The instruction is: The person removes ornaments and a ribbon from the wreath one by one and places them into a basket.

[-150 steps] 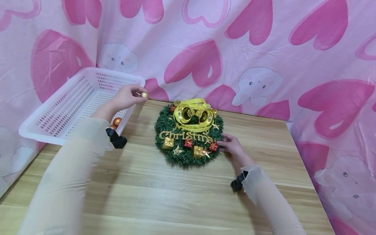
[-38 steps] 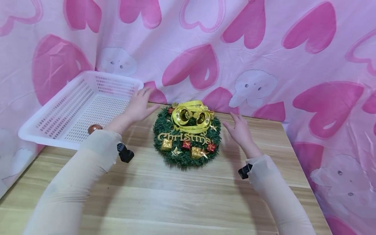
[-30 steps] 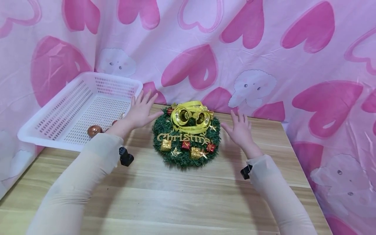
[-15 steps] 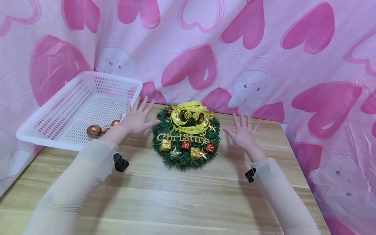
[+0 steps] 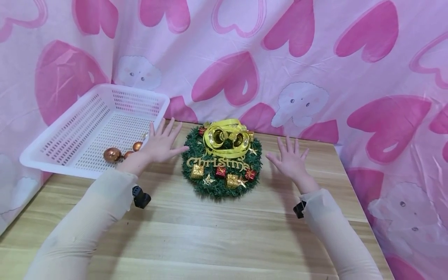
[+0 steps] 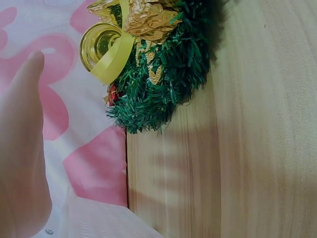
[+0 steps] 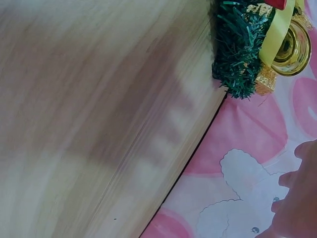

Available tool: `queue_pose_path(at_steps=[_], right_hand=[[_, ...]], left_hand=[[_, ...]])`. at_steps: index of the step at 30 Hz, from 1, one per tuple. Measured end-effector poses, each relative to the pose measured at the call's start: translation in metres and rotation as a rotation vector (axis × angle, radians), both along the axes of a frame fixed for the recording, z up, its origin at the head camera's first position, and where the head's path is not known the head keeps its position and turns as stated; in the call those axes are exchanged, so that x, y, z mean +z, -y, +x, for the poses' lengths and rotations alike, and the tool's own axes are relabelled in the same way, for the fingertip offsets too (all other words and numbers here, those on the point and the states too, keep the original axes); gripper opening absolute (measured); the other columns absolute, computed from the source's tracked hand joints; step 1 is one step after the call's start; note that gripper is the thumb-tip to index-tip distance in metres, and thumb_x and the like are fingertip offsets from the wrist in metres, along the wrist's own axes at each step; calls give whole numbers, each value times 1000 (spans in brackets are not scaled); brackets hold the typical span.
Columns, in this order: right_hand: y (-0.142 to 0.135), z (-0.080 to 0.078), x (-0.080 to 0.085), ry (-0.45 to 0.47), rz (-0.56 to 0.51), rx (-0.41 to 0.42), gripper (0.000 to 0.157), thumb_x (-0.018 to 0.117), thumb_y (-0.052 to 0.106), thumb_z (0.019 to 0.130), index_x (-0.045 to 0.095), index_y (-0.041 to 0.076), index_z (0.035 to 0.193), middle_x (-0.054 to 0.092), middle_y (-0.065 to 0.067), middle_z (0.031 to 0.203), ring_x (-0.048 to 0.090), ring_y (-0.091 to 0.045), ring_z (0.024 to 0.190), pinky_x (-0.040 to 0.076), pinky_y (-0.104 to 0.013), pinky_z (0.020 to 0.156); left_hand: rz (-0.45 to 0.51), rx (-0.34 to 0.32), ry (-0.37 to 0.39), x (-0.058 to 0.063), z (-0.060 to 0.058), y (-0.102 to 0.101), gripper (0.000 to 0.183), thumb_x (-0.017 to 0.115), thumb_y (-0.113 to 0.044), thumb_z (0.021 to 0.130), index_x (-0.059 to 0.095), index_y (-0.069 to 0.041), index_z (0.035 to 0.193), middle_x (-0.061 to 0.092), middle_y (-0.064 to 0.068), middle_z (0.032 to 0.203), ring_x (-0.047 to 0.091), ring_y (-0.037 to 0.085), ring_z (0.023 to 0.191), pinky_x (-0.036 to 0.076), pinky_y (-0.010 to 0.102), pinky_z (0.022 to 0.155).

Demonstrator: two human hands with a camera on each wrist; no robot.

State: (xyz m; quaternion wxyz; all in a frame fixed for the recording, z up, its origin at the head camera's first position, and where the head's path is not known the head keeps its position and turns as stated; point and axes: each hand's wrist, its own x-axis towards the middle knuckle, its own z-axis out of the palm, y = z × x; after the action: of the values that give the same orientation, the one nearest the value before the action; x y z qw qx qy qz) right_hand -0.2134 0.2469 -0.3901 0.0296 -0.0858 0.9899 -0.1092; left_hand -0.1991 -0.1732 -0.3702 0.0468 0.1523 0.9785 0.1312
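Observation:
A green Christmas wreath (image 5: 206,189) lies flat on the wooden table, trimmed with small gold and red gift boxes, stars and gold "Merry Christmas" lettering. Two gold bells (image 5: 219,137) with a yellow ribbon (image 5: 239,156) sit on its far part. To the wreath's left, my left hand (image 5: 160,146) is spread with its fingers straight, thumb pointing at the wreath's edge. My right hand (image 5: 291,159) is spread likewise on the other side, apart from the wreath. Neither hand holds anything. The left wrist view shows the wreath's side (image 6: 163,94) beyond my hand.
A white perforated basket (image 5: 57,134) stands at the left, behind my left forearm. Several copper-coloured balls (image 5: 112,154) lie in its near right part. A pink heart-patterned cloth (image 5: 224,77) hangs along the table's back edge.
Five seconds ago my left hand pinched a small gold ball by the basket and my right hand touched the wreath. The ball has left my fingers; both hands have drawn back and spread.

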Motion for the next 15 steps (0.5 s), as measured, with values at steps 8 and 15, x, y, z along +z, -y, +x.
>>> queue_pose_path(at_steps=[8, 15], right_hand=[[-7, -4, -2, -1, 24, 11, 83, 30, 66, 91, 2, 17, 151, -12, -13, 156, -19, -45, 139, -23, -70, 98], [-7, -3, -5, 4, 25, 12, 85, 25, 71, 89, 2, 18, 151, -12, -13, 157, -18, -45, 139, -23, -69, 99]], left_hand=[[18, -11, 0, -4, -1, -1, 87, 30, -67, 90, 0, -12, 151, -13, 16, 156, -14, 45, 140, -22, 62, 105], [26, -17, 8, -7, -1, 1, 86, 34, -64, 91, -1, -13, 151, -13, 17, 155, -14, 46, 139, -19, 64, 106]])
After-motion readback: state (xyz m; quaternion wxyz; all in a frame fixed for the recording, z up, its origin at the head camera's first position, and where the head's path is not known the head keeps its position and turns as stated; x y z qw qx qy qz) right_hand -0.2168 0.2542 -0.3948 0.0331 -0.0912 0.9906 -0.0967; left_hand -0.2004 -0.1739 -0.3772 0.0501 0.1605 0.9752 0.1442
